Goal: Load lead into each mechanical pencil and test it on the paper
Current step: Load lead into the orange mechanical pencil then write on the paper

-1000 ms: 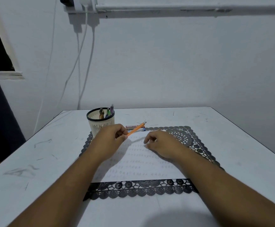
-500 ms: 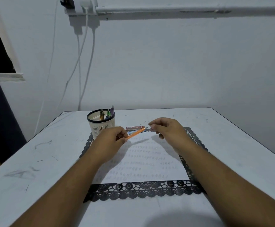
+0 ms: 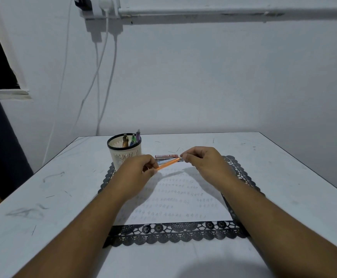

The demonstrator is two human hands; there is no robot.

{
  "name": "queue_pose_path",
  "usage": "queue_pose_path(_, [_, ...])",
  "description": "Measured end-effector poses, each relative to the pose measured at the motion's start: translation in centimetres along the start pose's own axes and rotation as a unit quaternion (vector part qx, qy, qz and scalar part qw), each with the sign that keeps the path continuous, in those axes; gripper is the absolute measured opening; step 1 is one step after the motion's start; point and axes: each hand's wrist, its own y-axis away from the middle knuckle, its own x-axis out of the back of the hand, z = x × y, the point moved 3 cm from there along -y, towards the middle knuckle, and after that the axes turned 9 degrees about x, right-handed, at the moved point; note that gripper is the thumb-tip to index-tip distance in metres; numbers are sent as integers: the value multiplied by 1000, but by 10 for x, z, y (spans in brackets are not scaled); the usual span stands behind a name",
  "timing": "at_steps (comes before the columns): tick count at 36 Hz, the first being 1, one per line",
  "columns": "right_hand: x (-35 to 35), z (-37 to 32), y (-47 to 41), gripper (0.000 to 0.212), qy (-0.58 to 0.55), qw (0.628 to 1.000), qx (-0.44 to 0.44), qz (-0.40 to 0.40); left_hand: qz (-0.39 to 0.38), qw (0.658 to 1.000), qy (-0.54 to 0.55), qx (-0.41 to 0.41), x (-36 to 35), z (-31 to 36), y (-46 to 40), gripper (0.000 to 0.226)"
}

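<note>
Now right hand [image 3: 204,163] (raised) at pencil [image 3: 168,163] tip

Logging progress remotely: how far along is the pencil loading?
Rows of marks on the paper suggest earlier tests. In hand: left hand grips the orange pencil, right hand pinches its far end. Pencils wait in the cup; whether they are loaded is unclear.

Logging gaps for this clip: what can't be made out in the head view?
- Far tip of the orange mechanical pencil: covered by right hand fingers; any lead too small.
- Pencil's near end: inside left hand.
- Red lead case label: too small.
- Paper sheet marks: faint, illegible.
</note>
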Motion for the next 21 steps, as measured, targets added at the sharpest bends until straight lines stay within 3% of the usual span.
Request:
queue_pose_path(10, [0,-5,2,16,-1,1000,15,-9,11,1000,-2,-17,-1,6,3,8])
queue_pose_path(16, [-19,-3,6,10,-186,982,-37,20,19,993,114,-33,-10,4,1,11])
queue_pose_path(21, [-36,-13,12,16,-230,972,-20,34,-19,983,177,-41,-22,7,4,17])
